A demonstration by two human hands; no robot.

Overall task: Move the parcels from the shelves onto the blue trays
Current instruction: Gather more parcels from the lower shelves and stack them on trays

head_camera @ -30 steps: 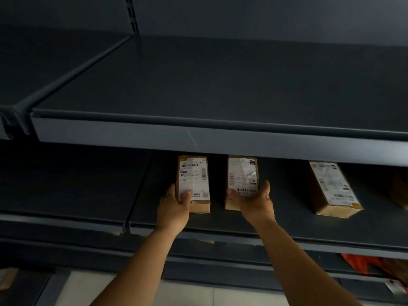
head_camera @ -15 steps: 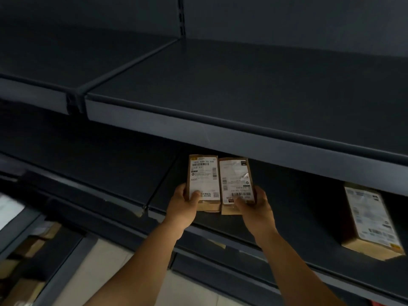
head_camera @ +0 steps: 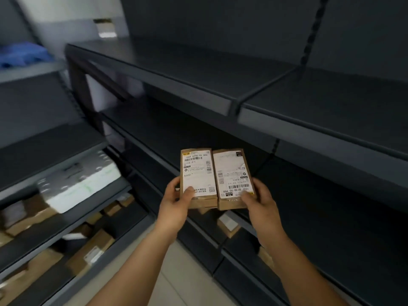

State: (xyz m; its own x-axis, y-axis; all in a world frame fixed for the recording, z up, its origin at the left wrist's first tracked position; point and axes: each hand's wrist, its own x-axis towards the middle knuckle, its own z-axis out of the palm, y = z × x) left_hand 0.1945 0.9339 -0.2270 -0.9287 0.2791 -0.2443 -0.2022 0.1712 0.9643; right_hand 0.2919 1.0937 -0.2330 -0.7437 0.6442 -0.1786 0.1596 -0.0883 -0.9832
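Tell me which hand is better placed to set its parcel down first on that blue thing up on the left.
Left, probably. The left hand holds the A600 parcel on the side nearer the blurred blue object; the right hand with the B238 parcel would have to cross over.

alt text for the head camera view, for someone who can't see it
A person's left hand and right hand each grip a small brown labelled parcel, left parcel and right parcel side by side, in front of dark shelves. Blurred boxes fill lower shelves at left.
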